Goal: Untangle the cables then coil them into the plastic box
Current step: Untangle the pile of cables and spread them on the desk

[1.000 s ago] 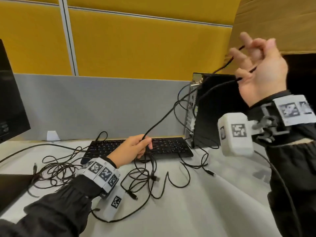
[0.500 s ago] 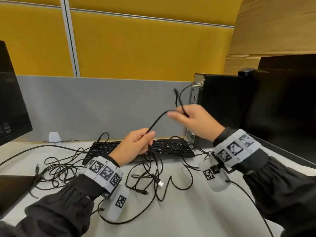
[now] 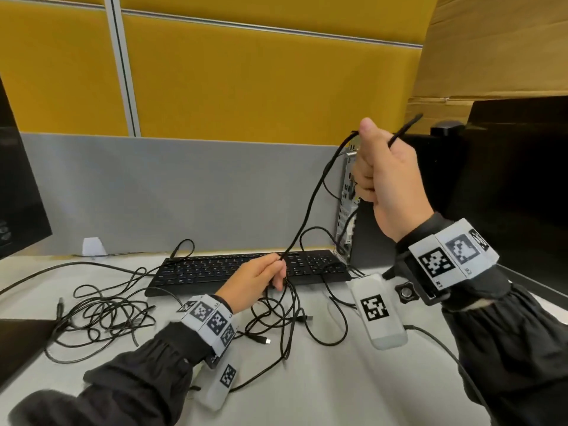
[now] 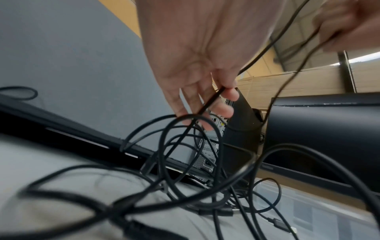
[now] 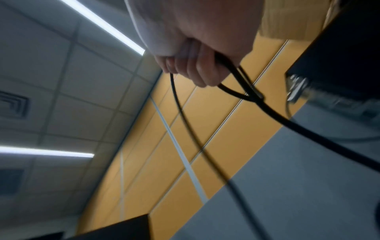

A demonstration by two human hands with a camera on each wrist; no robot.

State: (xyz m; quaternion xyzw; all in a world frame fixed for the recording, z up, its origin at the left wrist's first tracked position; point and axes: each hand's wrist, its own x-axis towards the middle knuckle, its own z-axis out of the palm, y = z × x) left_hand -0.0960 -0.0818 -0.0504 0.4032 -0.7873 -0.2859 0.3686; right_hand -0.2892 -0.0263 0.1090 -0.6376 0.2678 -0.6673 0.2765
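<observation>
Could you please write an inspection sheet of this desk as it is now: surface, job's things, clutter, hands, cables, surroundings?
Surface: pale desk, cables spread over it.
Job's things: black cable stretched in the air between both hands; plastic box not seen for sure.
Clutter: black keyboard; small white object by the partition.
Hands: left hand pinches the cable low over the keyboard; right hand grips it, raised.
Cables: tangled pile at left; looser loops under the left hand.
Surroundings: grey and yellow partition; computer tower; dark monitors at both sides.
</observation>
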